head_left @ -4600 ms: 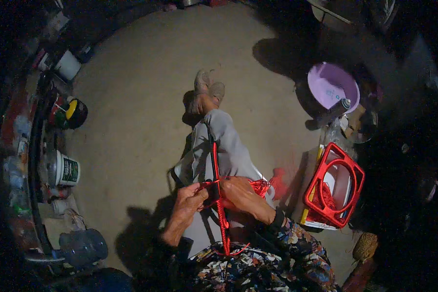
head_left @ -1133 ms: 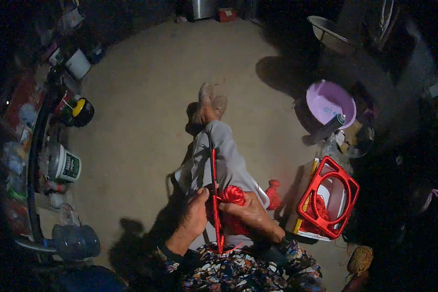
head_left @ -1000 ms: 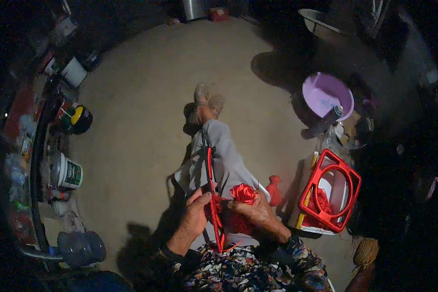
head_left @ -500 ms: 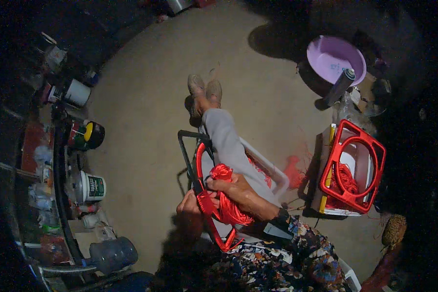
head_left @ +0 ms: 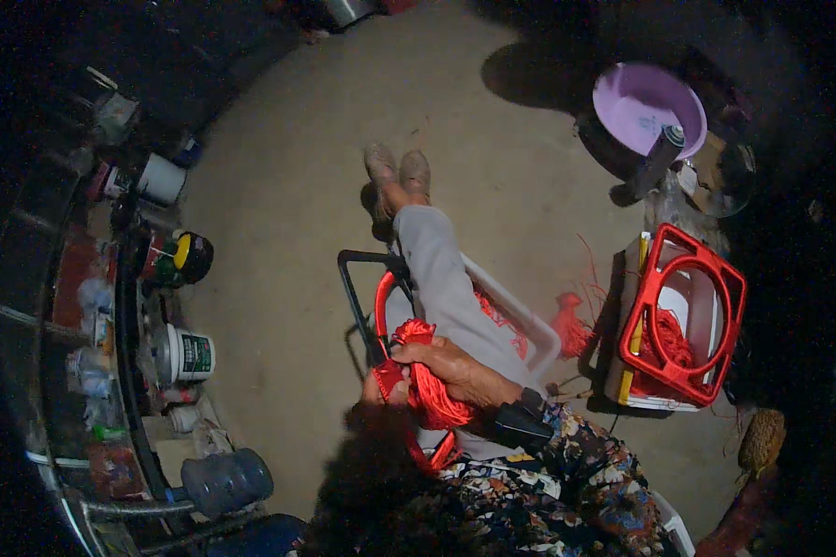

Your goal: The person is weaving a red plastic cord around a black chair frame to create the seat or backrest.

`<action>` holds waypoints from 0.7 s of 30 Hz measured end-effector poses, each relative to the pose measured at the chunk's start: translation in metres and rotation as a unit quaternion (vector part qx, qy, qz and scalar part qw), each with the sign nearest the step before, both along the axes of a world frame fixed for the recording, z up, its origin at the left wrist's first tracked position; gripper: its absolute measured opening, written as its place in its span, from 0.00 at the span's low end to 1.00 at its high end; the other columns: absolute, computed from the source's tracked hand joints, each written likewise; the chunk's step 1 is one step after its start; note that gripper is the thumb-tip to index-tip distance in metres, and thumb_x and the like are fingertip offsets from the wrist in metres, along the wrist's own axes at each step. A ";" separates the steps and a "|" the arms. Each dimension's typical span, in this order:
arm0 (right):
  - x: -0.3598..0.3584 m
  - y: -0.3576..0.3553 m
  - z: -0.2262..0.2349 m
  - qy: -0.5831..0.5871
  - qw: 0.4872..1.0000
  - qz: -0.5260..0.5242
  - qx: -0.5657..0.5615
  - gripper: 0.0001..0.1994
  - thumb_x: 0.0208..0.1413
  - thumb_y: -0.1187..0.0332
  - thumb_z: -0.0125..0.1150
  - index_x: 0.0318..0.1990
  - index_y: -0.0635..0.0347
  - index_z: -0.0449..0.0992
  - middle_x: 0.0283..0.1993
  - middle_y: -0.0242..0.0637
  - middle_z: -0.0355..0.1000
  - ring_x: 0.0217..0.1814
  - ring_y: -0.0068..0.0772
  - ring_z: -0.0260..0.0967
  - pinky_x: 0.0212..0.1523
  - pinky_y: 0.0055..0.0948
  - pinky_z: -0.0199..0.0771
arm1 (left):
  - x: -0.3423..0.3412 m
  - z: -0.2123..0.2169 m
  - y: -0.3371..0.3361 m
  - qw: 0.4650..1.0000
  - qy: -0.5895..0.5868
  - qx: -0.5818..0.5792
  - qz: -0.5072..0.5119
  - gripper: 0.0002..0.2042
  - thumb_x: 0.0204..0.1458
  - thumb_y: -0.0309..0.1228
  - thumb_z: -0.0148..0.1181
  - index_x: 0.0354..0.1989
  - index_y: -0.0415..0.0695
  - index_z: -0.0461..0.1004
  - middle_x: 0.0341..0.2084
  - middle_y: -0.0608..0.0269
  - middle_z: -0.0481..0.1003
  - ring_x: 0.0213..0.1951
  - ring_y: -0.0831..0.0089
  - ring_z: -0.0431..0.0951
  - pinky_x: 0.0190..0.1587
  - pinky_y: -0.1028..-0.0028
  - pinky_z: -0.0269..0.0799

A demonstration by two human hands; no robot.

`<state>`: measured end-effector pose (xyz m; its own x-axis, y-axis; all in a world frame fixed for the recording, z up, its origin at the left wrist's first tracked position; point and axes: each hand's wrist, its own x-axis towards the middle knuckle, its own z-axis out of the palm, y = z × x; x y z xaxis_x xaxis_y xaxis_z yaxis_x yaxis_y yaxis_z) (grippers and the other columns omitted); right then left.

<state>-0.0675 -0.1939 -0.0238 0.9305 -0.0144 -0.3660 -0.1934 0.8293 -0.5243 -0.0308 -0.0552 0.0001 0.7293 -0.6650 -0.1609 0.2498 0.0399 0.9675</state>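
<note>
Across my lap rests a black frame (head_left: pixel 348 292) with a curved inner ring, part of it wrapped in red cord. A thick hank of shiny red cord (head_left: pixel 437 397) hangs beside it. My right hand (head_left: pixel 464 373) is closed round the upper end of this hank, thumb toward the frame. Close by, my left hand (head_left: pixel 373 392) pinches the frame at the red-wrapped stretch; deep shadow covers most of it. The lower part of the frame is partly hidden by shadow and the hank.
On the right, a red frame (head_left: pixel 631 339) lies over a box holding red cord (head_left: pixel 671 345). Loose red cord (head_left: pixel 571 327) lies on the floor. Beyond are a purple basin (head_left: pixel 622 116) and a spray can (head_left: pixel 661 153). Buckets (head_left: pixel 192 355) and a water jug (head_left: pixel 228 483) line the left.
The whole view has shifted slightly. My left hand has moved a little toward my right hand and into shadow, and the lower frame is darker. My right hand keeps its grip on the cord.
</note>
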 end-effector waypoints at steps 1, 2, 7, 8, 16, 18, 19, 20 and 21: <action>-0.001 0.001 0.000 -0.001 1.000 0.002 -0.001 0.08 0.49 0.64 0.58 0.29 0.60 0.75 0.25 0.31 0.71 0.25 0.22 0.66 0.26 0.22 0.65 | -0.002 -0.001 -0.002 1.000 -0.001 -0.001 0.002 0.24 0.51 0.35 0.54 0.54 0.37 0.59 0.39 0.64 0.68 0.38 0.77 0.68 0.41 0.76 0.66; -0.001 0.002 0.001 -0.008 1.000 -0.001 0.001 0.08 0.50 0.64 0.58 0.29 0.60 0.75 0.25 0.31 0.71 0.25 0.22 0.66 0.26 0.21 0.64 | -0.005 0.000 -0.006 0.999 -0.031 0.001 0.037 0.24 0.50 0.35 0.53 0.54 0.37 0.59 0.38 0.65 0.68 0.37 0.78 0.68 0.41 0.76 0.66; -0.003 0.001 0.001 -0.008 0.999 0.019 0.044 0.09 0.50 0.64 0.56 0.28 0.60 0.75 0.26 0.31 0.71 0.25 0.21 0.64 0.27 0.21 0.63 | 0.005 -0.013 0.003 0.994 -0.090 0.039 0.055 0.24 0.48 0.34 0.50 0.54 0.38 0.60 0.38 0.65 0.67 0.36 0.78 0.67 0.41 0.76 0.65; -0.005 0.000 0.002 -0.036 0.996 0.040 0.069 0.09 0.51 0.65 0.55 0.30 0.61 0.75 0.27 0.31 0.72 0.25 0.21 0.64 0.27 0.21 0.64 | 0.015 -0.025 0.013 0.992 -0.109 0.060 0.031 0.21 0.49 0.34 0.53 0.51 0.39 0.62 0.34 0.65 0.70 0.33 0.77 0.70 0.37 0.76 0.68; -0.004 0.010 -0.019 -0.106 0.983 0.068 0.130 0.08 0.54 0.65 0.56 0.32 0.60 0.73 0.26 0.28 0.69 0.24 0.18 0.64 0.25 0.18 0.66 | 0.009 -0.062 0.033 0.946 -0.272 0.051 0.166 0.11 0.52 0.29 0.53 0.40 0.35 0.70 0.37 0.56 0.75 0.35 0.69 0.76 0.39 0.70 0.74; -0.001 0.000 -0.003 -0.191 0.969 0.098 0.121 0.08 0.54 0.64 0.56 0.32 0.58 0.73 0.26 0.27 0.70 0.25 0.17 0.65 0.25 0.17 0.65 | 0.015 -0.004 0.022 0.977 -0.173 0.099 0.073 0.12 0.54 0.31 0.50 0.41 0.33 0.68 0.32 0.65 0.74 0.33 0.76 0.73 0.39 0.76 0.69; -0.003 0.001 0.002 -0.142 0.984 0.065 0.084 0.08 0.53 0.63 0.56 0.31 0.58 0.73 0.26 0.28 0.70 0.25 0.18 0.65 0.27 0.18 0.65 | 0.019 0.005 0.024 0.970 -0.174 0.138 0.097 0.12 0.54 0.31 0.52 0.39 0.33 0.69 0.29 0.67 0.72 0.31 0.78 0.71 0.37 0.78 0.67; -0.004 0.004 0.003 -0.095 0.994 0.032 0.050 0.09 0.52 0.61 0.57 0.31 0.57 0.73 0.26 0.29 0.70 0.25 0.20 0.65 0.28 0.20 0.65 | 0.022 0.007 0.025 0.960 -0.177 0.180 0.122 0.11 0.53 0.31 0.53 0.37 0.33 0.70 0.26 0.68 0.70 0.29 0.81 0.68 0.34 0.80 0.65; -0.005 0.008 0.006 -0.049 0.999 0.001 0.019 0.09 0.52 0.60 0.57 0.30 0.56 0.73 0.26 0.29 0.70 0.25 0.21 0.65 0.29 0.21 0.66 | 0.022 0.005 0.021 0.963 -0.173 0.174 0.116 0.11 0.53 0.31 0.53 0.37 0.33 0.70 0.26 0.68 0.70 0.29 0.81 0.68 0.34 0.80 0.65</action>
<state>-0.0724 -0.1863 -0.0181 0.9621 -0.0006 -0.2725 -0.1434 0.8492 -0.5083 -0.0090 -0.0342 0.0052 0.9016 -0.4276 -0.0651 -0.0661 -0.2851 0.9562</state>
